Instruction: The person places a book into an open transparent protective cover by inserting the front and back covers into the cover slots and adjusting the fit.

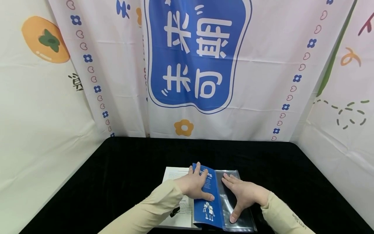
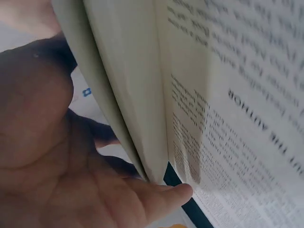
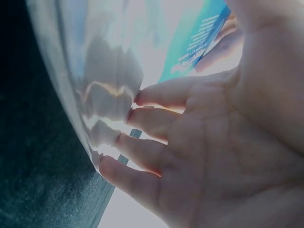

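An open book lies near the table's front edge, its printed page (image 1: 186, 216) on the left. Over the book's right part lies a blue cover flap (image 1: 202, 211) with white lettering and cartoon figures. To its right spreads a clear plastic book cover (image 1: 244, 224). My left hand (image 1: 195, 183) rests on the blue flap, fingers spread. On the clear plastic rests my right hand (image 1: 246, 192), fingers extended and thumb apart. Close up in the left wrist view are text pages (image 2: 256, 71) beside the hand. Fingertips (image 3: 110, 166) touch the shiny plastic in the right wrist view.
A black cloth-covered table (image 1: 122, 175) lies under the book. White printed curtains (image 1: 263, 81) stand behind it and along both sides. A dark band or strap (image 1: 174, 212) shows at the left wrist.
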### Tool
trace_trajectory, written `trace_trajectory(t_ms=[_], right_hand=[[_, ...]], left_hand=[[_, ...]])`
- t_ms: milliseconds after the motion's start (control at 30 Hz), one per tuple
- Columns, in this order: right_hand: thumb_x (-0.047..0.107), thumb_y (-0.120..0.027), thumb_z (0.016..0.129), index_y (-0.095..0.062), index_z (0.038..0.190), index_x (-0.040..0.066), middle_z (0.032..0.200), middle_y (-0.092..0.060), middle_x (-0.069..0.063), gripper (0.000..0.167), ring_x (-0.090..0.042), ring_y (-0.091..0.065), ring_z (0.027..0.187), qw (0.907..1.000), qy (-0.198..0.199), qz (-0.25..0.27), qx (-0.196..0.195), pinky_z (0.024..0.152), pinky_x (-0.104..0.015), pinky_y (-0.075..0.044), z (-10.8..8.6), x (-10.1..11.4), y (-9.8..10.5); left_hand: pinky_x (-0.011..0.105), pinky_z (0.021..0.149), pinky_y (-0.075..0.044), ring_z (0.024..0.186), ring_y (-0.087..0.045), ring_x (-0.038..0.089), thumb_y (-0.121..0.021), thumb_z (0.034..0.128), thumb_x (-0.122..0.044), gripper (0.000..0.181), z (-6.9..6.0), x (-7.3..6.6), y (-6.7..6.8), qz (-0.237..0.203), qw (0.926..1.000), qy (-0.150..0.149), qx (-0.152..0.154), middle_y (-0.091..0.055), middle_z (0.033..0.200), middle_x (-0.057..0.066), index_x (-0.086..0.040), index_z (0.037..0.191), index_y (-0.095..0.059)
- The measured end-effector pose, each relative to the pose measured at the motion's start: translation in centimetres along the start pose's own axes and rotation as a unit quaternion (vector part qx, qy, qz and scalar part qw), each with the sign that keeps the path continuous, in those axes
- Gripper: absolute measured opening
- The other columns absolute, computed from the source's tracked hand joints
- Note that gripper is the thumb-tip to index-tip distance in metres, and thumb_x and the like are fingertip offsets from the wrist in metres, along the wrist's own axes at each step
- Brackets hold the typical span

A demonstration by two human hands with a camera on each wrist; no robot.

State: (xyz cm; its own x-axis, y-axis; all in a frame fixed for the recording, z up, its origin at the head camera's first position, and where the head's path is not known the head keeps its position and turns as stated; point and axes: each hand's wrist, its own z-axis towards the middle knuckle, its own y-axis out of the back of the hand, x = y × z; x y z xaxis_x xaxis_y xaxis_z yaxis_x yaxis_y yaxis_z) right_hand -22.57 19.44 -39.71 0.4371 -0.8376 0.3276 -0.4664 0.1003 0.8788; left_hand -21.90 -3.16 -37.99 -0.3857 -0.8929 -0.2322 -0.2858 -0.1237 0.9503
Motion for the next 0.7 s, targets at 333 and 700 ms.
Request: trace_trajectory(t_ms=[333,700], right_hand=[[0.057,-0.092,0.053,-0.028,0.154,0.003,0.160,-0.019,-0.015,0.131,-0.035,-0.018,0.145,1.0000,-0.007,0.000,-0.006,0.112,-0.051,-0.026,0.2,0.2,0.0],[0.056,-0.093,0.052,-0.029,0.153,0.000,0.160,-0.018,-0.017,0.131,-0.036,-0.017,0.145,0.9999,-0.001,0.001,-0.012,0.112,-0.050,-0.025,0.1,0.2,-0.2]], left_hand=[[0.049,0.102,-0.041,0.130,-0.044,0.040,-0.061,0.0988,-0.032,0.072,-0.6,2.0,0.4,-0.189,0.9740,-0.014,-0.124,-0.036,0.145,0.033,0.014,0.145,-0.031],[0.037,0.056,-0.058,0.066,-0.069,0.027,-0.058,0.1001,-0.011,0.026,-0.6,4.7,0.0,-0.460,0.8878,0.010,-0.023,-0.068,0.077,0.015,0.010,0.116,-0.060]])
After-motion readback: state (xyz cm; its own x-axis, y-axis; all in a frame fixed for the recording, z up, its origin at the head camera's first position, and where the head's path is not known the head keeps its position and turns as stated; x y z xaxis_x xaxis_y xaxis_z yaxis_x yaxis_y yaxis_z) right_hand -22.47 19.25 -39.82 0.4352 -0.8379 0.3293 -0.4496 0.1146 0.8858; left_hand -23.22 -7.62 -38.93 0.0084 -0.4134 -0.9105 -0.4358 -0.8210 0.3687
